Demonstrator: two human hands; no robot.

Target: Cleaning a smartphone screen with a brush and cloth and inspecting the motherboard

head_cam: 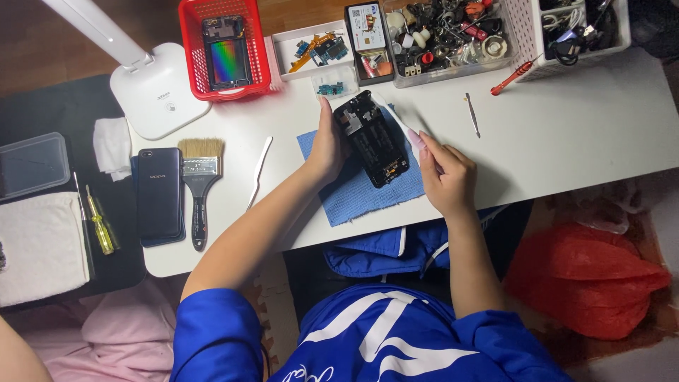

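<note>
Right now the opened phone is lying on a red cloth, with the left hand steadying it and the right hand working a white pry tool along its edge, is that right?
Not quite: in the head view the cloth is blue. The rest holds: the left hand steadies the opened phone while the right hand works the white pry tool along its edge.

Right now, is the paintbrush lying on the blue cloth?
No, the paintbrush lies on the white table, left of the blue cloth.

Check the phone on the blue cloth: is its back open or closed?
Open: the phone on the blue cloth shows bare internal parts, no cover.
</note>
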